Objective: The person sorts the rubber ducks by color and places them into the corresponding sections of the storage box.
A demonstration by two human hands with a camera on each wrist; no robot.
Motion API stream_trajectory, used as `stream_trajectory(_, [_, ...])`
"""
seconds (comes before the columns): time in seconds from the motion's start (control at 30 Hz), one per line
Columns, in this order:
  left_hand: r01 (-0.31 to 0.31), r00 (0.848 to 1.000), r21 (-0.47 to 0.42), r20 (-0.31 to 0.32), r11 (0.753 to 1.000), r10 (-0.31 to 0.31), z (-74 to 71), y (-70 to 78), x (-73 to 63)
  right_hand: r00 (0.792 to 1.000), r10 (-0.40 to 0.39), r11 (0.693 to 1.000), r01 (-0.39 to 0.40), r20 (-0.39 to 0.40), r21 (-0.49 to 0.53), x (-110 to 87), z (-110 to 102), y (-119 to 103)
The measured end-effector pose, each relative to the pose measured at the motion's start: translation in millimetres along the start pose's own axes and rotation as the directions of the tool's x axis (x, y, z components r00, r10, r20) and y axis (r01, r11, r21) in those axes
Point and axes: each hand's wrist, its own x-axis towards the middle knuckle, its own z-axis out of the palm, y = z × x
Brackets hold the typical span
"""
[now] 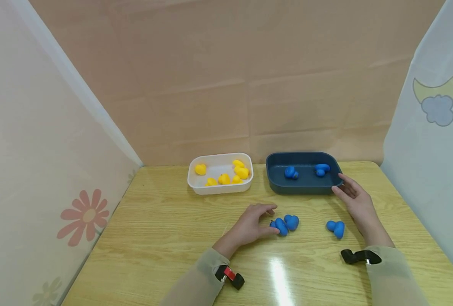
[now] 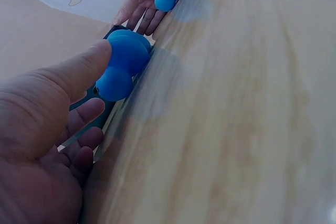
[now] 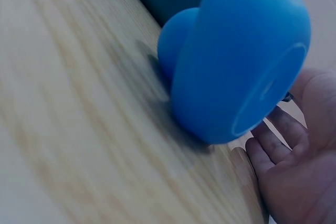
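My left hand (image 1: 252, 225) reaches in from the left beside two blue toy ducks. Its thumb tip is at the nearer-left duck (image 1: 281, 227), and whether they touch is unclear; the fingers arch loosely beyond it. The second duck (image 1: 292, 222) lies close against the first on its right. In the left wrist view the two ducks (image 2: 123, 61) overlap past the thumb. My right hand (image 1: 358, 203) is at the right end of the dark blue bin (image 1: 300, 188), fingers and thumb spread around its corner. Another blue duck (image 1: 339, 229) lies on the table left of the right wrist, large in the right wrist view (image 3: 236, 61).
Two blue ducks, one on the left (image 1: 290, 172) and one on the right (image 1: 322, 169), lie inside the dark bin. To its left stands a white bin (image 1: 220, 189) holding several yellow ducks (image 1: 242, 172). Cloth walls border the wooden table (image 1: 153, 238) at the back and sides.
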Motion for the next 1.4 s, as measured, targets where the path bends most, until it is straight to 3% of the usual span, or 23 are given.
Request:
stream_trajectory(0.3, [-0.047,0.998,0.036,0.042,0.998,0.045,-1.1,-1.6,1.1,1.000,-0.002,1.000,0.002,-0.003,0.009,-0.3,-0.2,0.0])
stream_trajectory(0.9, [-0.051,0.998,0.040,0.029,0.998,0.050,0.8,-2.1,0.6,1.000,0.000,1.000,-0.001,0.013,0.021,-0.8,-1.3,-1.8])
stream_trajectory(1.4, [-0.019,0.999,0.038,0.031,0.999,0.018,1.8,-2.0,-0.2,1.000,0.006,1.000,-0.007,0.012,0.019,1.0,-0.6,1.4])
